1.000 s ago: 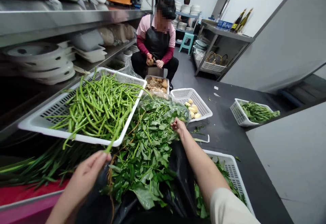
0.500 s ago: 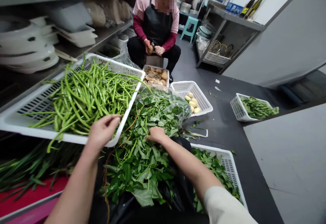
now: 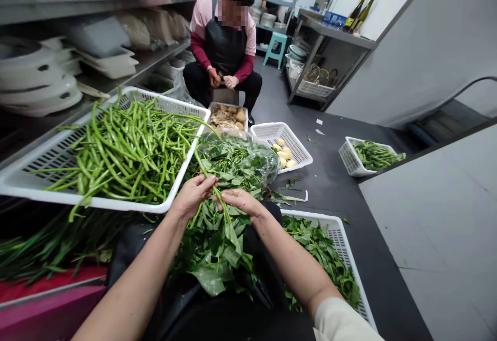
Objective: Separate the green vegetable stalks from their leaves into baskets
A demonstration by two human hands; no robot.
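Note:
Between my two hands is a green leafy-vegetable stem (image 3: 205, 167), its leaves hanging down toward my lap. My left hand (image 3: 196, 192) pinches it higher up, and my right hand (image 3: 237, 200) grips it just below and to the right. Under both hands lies a heap of leafy greens (image 3: 212, 263), partly in a clear plastic bag (image 3: 267, 152). To the left, a white basket (image 3: 155, 208) holds bare green stems (image 3: 132, 149). At my right, another white basket (image 3: 351, 258) contains leaves (image 3: 324, 258).
Ahead, a seated co-worker (image 3: 225, 46) handles a potato over a basket of potatoes (image 3: 235, 116). A basket of peeled potatoes (image 3: 285, 130) and one of green vegetables (image 3: 349, 160) stand on the floor. Metal shelving (image 3: 155, 61) runs along the left; long green leaves (image 3: 50, 242) lie below.
My left hand has moved right from the stem basket's edge, and my right hand has lifted from the heap. Both now hold one stem. The view has shifted slightly.

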